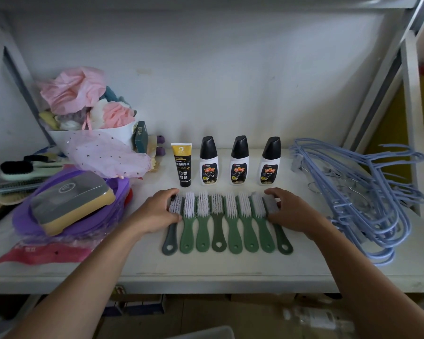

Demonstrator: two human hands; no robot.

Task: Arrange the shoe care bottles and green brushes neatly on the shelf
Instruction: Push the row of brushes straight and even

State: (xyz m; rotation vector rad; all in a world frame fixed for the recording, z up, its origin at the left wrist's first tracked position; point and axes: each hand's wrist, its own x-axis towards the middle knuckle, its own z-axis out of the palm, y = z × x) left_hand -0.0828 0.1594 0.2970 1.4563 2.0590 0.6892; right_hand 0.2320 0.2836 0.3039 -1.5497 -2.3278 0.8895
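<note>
Dim white wall [230,69] backs a white shelf [206,272].

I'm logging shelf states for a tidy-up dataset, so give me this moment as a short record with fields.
surface: white shelf
back row: black and yellow tube, then three white bottles with black caps, all upright
front row: eight green brushes side by side, bristles up, handles toward the person
left hand: against the leftmost brush
right hand: against the rightmost brush
right side: pile of blue hangers
left side: purple basins, a boxed item on top
</note>
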